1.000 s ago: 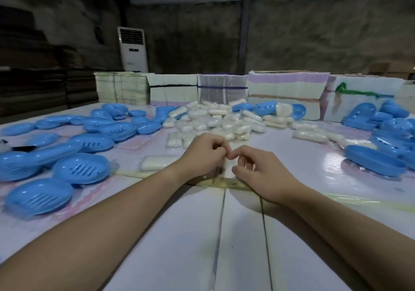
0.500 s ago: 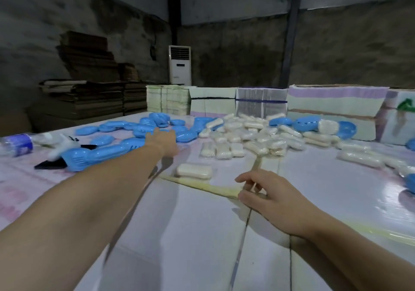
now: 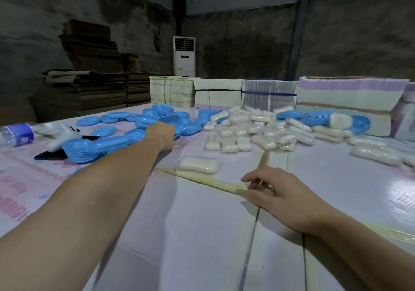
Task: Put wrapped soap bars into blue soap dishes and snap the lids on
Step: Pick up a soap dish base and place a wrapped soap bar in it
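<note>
My left hand (image 3: 160, 132) is stretched far out to the pile of blue soap dishes (image 3: 105, 144) at the left. Its fingers are hidden behind its back, and they seem to grip a tilted, slotted blue dish part (image 3: 168, 119). One wrapped soap bar (image 3: 198, 165) lies alone on the white table, between my two hands. A heap of wrapped soap bars (image 3: 258, 129) lies beyond it. My right hand (image 3: 276, 192) rests on the table over a yellowish tape seam, fingers loosely bent and holding nothing.
A plastic bottle (image 3: 16, 133) and a black object (image 3: 56, 153) lie at the far left. Stacked cartons (image 3: 224, 95) line the table's back edge, with more blue dishes (image 3: 314, 117) in front of them. The near table (image 3: 190, 234) is bare white board.
My hands were together at the table's middle. The left one has reached out left to the blue dishes and closed on a part; the right one stayed and relaxed. My view turned left.
</note>
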